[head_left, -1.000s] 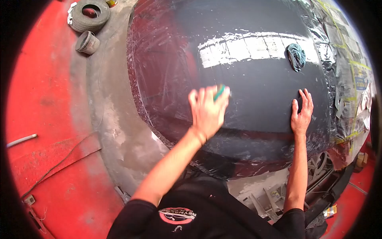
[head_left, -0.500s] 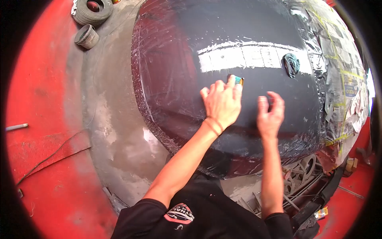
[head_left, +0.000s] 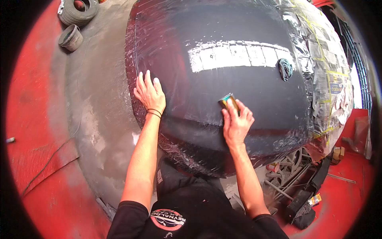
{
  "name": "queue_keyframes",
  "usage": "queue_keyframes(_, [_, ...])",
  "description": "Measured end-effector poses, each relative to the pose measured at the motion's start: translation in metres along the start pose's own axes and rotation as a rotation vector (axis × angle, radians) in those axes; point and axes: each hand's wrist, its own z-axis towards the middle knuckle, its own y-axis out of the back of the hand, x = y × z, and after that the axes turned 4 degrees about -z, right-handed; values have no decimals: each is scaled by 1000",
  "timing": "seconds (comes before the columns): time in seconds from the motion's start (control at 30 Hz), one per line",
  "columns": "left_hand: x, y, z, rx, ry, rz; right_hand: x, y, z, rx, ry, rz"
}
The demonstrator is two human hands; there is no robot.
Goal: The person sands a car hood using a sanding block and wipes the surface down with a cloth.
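A wet, dark grey car hood (head_left: pixel 191 93) spreads out in front of me, with maroon along its left side. My right hand (head_left: pixel 238 124) grips a small sanding block (head_left: pixel 227 100) with a teal and yellow top, held against the hood near the middle. The block's underside is hidden. On the left part of the hood lies my left hand (head_left: pixel 150 95), fingers stretched out and nothing in it. A crumpled blue-grey cloth (head_left: pixel 285 69) rests on the hood, up and right of my right hand.
Newspaper and plastic masking (head_left: pixel 324 83) with yellow tape covers the car at the right. A bucket (head_left: pixel 71 38) and a tire (head_left: pixel 79 11) stand on the floor at upper left. Car parts and metal pieces (head_left: pixel 292 171) lie at lower right.
The sanding block has passed from my left hand to my right. My left hand has moved left and now lies flat on the hood. The view has shifted slightly.
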Motion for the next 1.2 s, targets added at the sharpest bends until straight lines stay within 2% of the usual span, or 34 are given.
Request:
queue_keyframes(0.1, [1,-8,-4,17,-3,-4,4,-10,26,-57,75,16])
queue_keyframes(0.27, [-1,1,-4,62,0,6,0,-68,158,-117,102,-13])
queue_keyframes(0.33, [-4,5,-6,83,12,-4,1,-65,154,-116,100,3])
queue_keyframes(0.5, [-6,5,-2,89,3,-14,-1,-22,72,8,89,21])
queue_keyframes(0.7, [-9,6,-1,108,16,-25,-10,-105,228,-105,169,5])
queue_keyframes(0.77, [-8,8,-5,110,31,-18,-9,-109,240,-135,186,6])
queue_keyframes(0.87, [-7,5,-2,99,37,-5,1,-68,174,-2,243,21])
queue_keyframes(0.97, [-8,5,-1,91,32,13,11,-49,127,30,312,83])
queue_keyframes(1.07, [-10,4,-2,90,31,51,18,-75,193,-5,352,-4])
queue_keyframes(1.13, [-35,15,2,36,-26,78,18,-107,253,-16,439,-159])
queue_keyframes(1.2, [-37,33,6,5,-3,104,22,-129,260,285,176,400])
